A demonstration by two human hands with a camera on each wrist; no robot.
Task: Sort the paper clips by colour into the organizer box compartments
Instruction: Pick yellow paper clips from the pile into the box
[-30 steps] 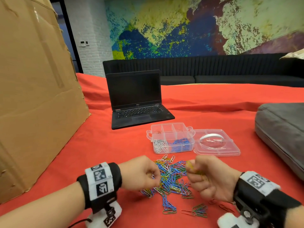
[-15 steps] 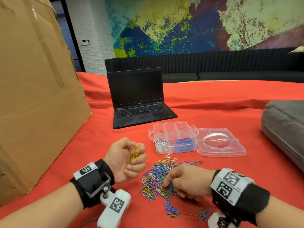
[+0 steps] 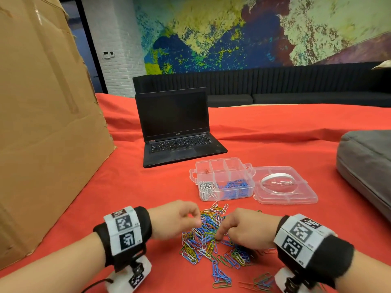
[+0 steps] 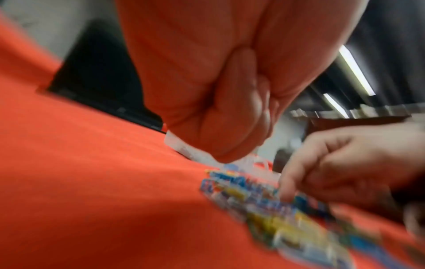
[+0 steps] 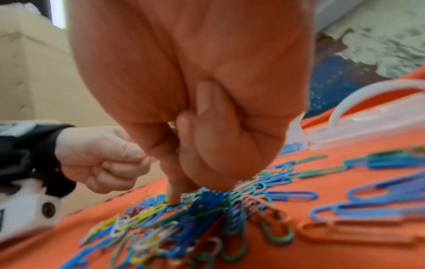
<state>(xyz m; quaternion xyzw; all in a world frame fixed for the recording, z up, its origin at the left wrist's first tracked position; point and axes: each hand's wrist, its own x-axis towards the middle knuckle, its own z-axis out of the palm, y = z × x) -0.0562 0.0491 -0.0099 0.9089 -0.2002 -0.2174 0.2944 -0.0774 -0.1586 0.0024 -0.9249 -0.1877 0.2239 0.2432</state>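
Note:
A heap of mixed-colour paper clips [image 3: 207,244] lies on the red cloth in front of the clear organizer box [image 3: 232,196]. The box holds white clips [image 3: 207,188] front left and blue clips [image 3: 234,187] beside them. My left hand [image 3: 195,220] hovers at the heap's left edge, curled into a fist with thumb against forefinger. The yellow clips it held earlier do not show. My right hand [image 3: 220,235] presses its forefinger tip into the heap [image 5: 207,218], other fingers curled; what they hold is hidden.
The open lid [image 3: 285,197] lies right of the box with a white ring [image 3: 277,180] on it. A black laptop [image 3: 175,134] stands behind, a tall cardboard box [image 3: 42,123] at left, a grey cushion [image 3: 366,166] at right. Stray clips [image 3: 220,278] lie near me.
My left hand, lifted with yellow clips in its fingers half a second ago, has come down to the heap as a closed fist. The right hand stays on the heap.

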